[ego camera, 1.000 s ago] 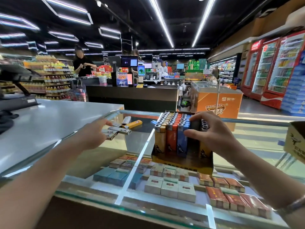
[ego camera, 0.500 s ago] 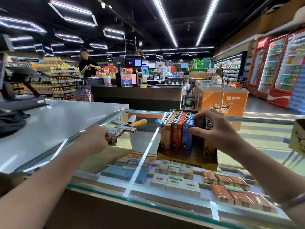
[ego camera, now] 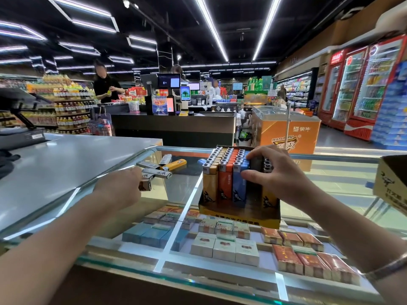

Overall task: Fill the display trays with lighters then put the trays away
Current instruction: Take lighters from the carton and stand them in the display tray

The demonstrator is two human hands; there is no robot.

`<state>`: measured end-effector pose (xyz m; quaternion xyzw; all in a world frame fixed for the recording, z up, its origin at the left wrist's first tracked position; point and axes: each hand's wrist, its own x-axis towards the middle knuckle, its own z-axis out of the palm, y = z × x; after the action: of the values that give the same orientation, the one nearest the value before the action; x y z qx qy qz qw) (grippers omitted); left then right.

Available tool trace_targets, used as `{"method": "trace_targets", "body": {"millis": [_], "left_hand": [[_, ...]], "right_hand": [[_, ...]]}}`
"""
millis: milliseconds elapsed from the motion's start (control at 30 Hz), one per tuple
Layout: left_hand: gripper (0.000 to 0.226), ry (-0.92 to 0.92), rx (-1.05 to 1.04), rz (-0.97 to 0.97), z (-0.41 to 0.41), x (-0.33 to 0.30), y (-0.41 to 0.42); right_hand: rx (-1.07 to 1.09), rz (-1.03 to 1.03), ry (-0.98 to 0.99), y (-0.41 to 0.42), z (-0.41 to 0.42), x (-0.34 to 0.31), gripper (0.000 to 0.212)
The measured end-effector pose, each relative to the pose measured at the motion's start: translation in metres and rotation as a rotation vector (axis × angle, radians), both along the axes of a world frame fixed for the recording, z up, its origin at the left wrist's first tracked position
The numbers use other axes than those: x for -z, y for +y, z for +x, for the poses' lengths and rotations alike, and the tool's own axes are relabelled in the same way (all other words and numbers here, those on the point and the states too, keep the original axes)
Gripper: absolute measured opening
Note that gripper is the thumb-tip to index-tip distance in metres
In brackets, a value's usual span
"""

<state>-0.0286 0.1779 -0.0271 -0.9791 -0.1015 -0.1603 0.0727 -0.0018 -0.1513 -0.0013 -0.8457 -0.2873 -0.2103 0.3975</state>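
Plainly, the display tray (ego camera: pixel 239 213) stands on the glass counter (ego camera: pixel 330 179), right of centre, its rows of upright lighters (ego camera: pixel 224 170) — tan, orange, blue — nearly full, with a dark gap left of the yellow row. The right hand (ego camera: pixel 273 172) curls over that gap, thumb and fingers pinching a dark lighter (ego camera: pixel 256 164) being seated there. The left hand (ego camera: pixel 120 190) grips a brown lighter (ego camera: pixel 145 185) just beside the loose lighters (ego camera: pixel 161 167) lying flat on the far left of the glass. Each lighter looks light, rigid and smooth-sided, so probably slick; a pinch across the flat faces near the metal head should suit best. The tray looks like thin card — likely to flex when full, so better lifted from beneath with both hands.
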Motion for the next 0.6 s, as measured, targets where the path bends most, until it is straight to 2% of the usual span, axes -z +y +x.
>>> {"method": "trace_targets", "body": {"millis": [100,167,233,400,467,600], "left_hand": [[0.018,0.168,0.009,-0.049,0.001,-0.011,-0.005],[0.023,0.225,0.022,-0.004,0.001,-0.015,-0.010],[0.026,0.164,0.035,0.042,0.003,-0.013,-0.014],[0.024,-0.191,0.088,0.104,0.008,0.005,-0.009],[0.025,-0.208,0.075,0.033,0.011,0.006,-0.003],[0.026,-0.069,-0.013,-0.115,0.018,-0.001,0.002]], "right_hand": [[-0.015,0.010,0.008,0.000,0.000,0.000,0.026],[-0.003,-0.003,-0.004,0.000,0.001,0.000,0.026],[0.006,-0.015,-0.009,0.000,0.000,0.000,0.027],[0.000,-0.029,-0.001,0.000,-0.002,-0.001,0.028],[-0.004,-0.028,0.007,0.000,-0.003,-0.001,0.028],[-0.009,-0.038,0.010,0.001,-0.003,-0.002,0.029]]}}
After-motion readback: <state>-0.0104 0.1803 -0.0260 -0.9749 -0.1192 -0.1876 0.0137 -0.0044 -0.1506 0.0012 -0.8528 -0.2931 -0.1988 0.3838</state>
